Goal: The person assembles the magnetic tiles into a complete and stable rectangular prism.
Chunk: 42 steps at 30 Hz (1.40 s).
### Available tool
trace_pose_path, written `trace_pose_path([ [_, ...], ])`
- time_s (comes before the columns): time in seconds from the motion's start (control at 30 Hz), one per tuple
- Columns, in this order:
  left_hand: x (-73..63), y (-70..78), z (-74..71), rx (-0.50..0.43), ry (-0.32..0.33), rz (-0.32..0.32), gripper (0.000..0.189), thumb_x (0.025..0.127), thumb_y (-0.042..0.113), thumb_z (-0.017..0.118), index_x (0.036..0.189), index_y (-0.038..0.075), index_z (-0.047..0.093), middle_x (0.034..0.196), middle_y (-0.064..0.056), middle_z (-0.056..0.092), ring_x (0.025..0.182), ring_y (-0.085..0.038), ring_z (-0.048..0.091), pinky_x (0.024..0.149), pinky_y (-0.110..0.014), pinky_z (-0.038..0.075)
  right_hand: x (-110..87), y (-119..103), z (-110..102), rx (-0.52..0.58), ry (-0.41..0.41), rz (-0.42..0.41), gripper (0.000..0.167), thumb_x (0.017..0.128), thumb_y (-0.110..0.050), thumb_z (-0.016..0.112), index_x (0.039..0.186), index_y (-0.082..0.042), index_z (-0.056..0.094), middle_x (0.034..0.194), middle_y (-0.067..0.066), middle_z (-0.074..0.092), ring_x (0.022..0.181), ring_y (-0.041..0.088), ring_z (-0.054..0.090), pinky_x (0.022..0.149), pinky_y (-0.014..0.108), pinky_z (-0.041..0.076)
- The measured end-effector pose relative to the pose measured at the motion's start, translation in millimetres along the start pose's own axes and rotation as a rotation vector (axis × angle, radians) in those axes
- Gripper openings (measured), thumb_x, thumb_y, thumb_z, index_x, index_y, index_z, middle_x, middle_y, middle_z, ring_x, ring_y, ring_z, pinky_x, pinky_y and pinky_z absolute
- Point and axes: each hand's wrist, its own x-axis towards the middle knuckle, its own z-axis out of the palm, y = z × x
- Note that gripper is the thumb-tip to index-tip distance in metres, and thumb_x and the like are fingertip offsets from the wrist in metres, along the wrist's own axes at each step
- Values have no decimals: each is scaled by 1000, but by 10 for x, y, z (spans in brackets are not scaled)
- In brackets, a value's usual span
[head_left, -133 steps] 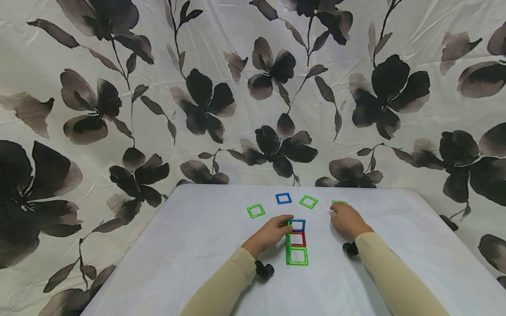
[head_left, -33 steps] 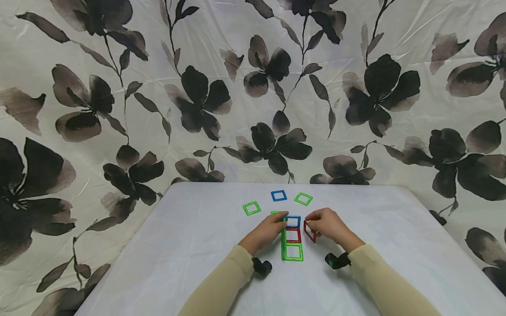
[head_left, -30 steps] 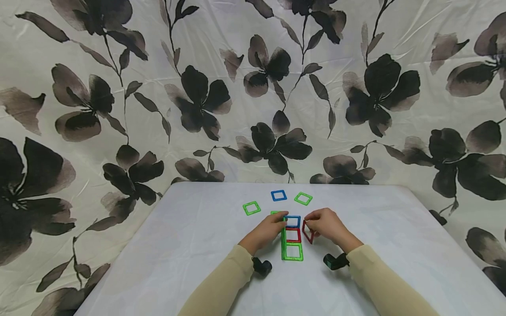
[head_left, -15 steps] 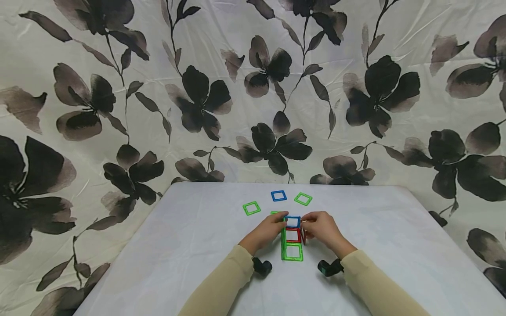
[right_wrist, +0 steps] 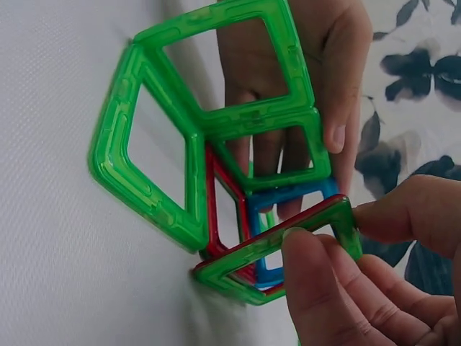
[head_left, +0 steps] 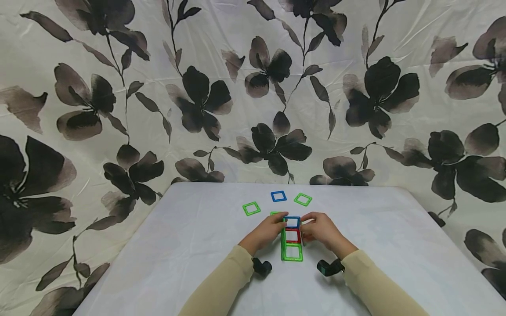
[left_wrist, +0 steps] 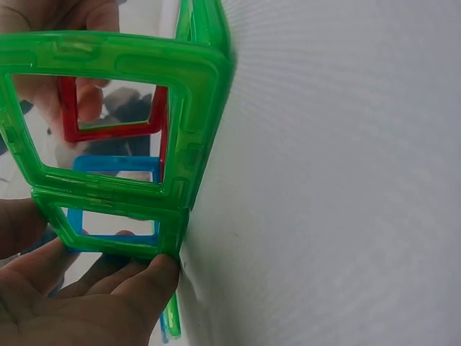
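Magnetic square tiles form a row on the table: a blue tile [head_left: 292,217] farthest, a red tile [head_left: 293,242] in the middle, a green tile [head_left: 293,259] nearest. Upright green tiles [head_left: 283,243] line the row's left side. My left hand [head_left: 264,231] grips the far upright green tile [left_wrist: 115,202], fingers on its outer face and thumb at its edge. On the row's right, my right hand [head_left: 325,230] pinches an upright tile [right_wrist: 252,250] showing both red and green; whether it is two stacked tiles I cannot tell. Its lower edge is close to the red tile.
Loose tiles lie beyond the row: a green one [head_left: 254,213] at left, a blue one [head_left: 279,200] in the middle, another green one [head_left: 300,202] at right. Part of a green tile [head_left: 274,213] shows behind my left hand. A patterned cloth [head_left: 276,87] hangs behind the white table [head_left: 189,263].
My right hand has come from the far right of the table to the row, bringing the red-faced tile leftward against its right side. My left hand stays at the upright green tiles.
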Motion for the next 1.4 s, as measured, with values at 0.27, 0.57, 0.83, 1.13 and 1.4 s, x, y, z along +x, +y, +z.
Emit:
trace_pose_path([
  [0.27, -10, -2, -6, 25, 1, 3, 46, 101, 30, 48, 147, 28, 43, 154, -3, 40, 143, -27, 35, 115, -55, 29, 23, 29, -22, 97, -12, 12, 28, 87, -12, 66, 111, 1, 57, 101, 14, 70, 71, 20, 65, 67, 32, 60],
  [0.57, -23, 8, -10, 13, -4, -3, 45, 101, 29, 48, 146, 29, 44, 154, -2, 40, 143, -27, 34, 116, -56, 28, 35, 19, -24, 112, -21, 19, 25, 88, -11, 65, 109, 3, 61, 101, 14, 69, 74, 20, 65, 68, 31, 60],
  [0.83, -41, 14, -17, 12, -8, -3, 46, 101, 30, 48, 147, 28, 43, 154, -3, 38, 145, -28, 31, 116, -58, 26, 40, 16, -17, 117, -16, 17, 25, 88, -12, 64, 109, 2, 61, 102, 14, 69, 76, 20, 64, 69, 31, 60],
  [1.13, -28, -3, -18, 10, -4, 12, 46, 101, 30, 48, 146, 27, 44, 154, -3, 40, 145, -28, 31, 116, -57, 26, 48, -9, -17, 110, -12, 3, 26, 89, -12, 64, 109, 3, 61, 103, 14, 69, 75, 19, 64, 69, 32, 60],
  [1.4, -39, 13, -14, 14, 0, 2, 46, 101, 30, 49, 146, 27, 44, 153, -3, 40, 144, -27, 32, 116, -57, 26, 89, 8, -18, 113, -15, -1, 24, 89, -11, 64, 108, 3, 61, 101, 14, 69, 75, 19, 64, 69, 32, 60],
])
